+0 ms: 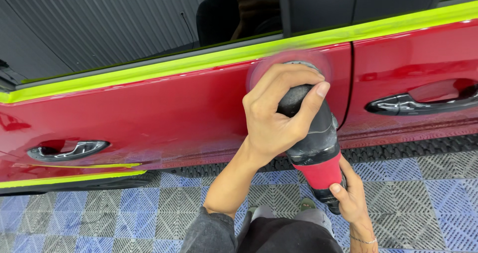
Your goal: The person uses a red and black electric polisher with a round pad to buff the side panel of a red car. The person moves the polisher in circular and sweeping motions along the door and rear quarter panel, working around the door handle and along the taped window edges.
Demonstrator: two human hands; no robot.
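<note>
Two hands gripped one machine polisher, a black tool with a red band on its body, held against the side of a red car. Nearest the camera, the person's dark trousers and grey sleeve showed at the bottom edge, with the toes of their shoes just visible on the floor. The right hand sat low, fingers wrapped around the rear grip of the polisher just below the red band, a thin bracelet on its wrist. The left hand was higher up, clenched over the rounded black head of the tool, thumb down the right side and fingers curled over the top, pressing it toward the panel. Beneath both arms lay floor tiles of grey and blue plastic grid, laid in a checker pattern, with a strip of black grating running along the foot of the car. Past the left hand, the pink polishing pad was a blur against the rear of one red door panel, just beside the gap between the two doors. A glossy black door handle sat well to the left on that panel, and a second black handle sat on the neighbouring door to the right. Farthest off, bright green masking tape ran along the top of both doors under the dark window glass, with another short strip low on the left.
</note>
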